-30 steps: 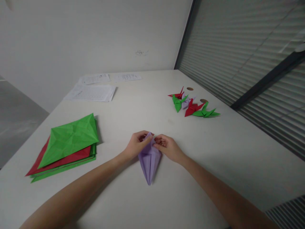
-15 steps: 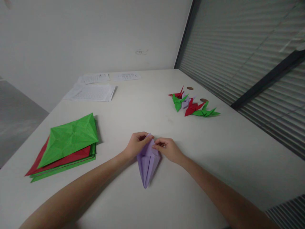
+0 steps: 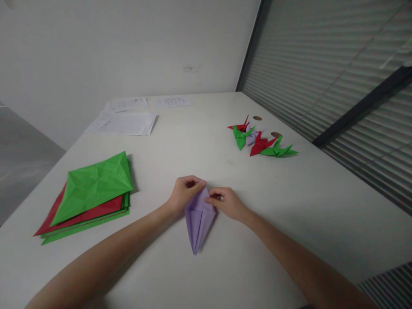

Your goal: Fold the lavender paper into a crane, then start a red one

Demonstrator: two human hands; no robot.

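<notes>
Purple paper [image 3: 198,219] between paper stack [image 3: 95,182] and cranes [image 3: 262,145]

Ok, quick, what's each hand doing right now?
Left hand: closed, holding the purple folded paper by its far end.
Right hand: closed, pinching that paper's right edge.

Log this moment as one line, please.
left hand: pinching top of purple folded paper | right hand: touching its right edge | left side: green-and-red paper stack | right, farther back: folded paper birds
</notes>
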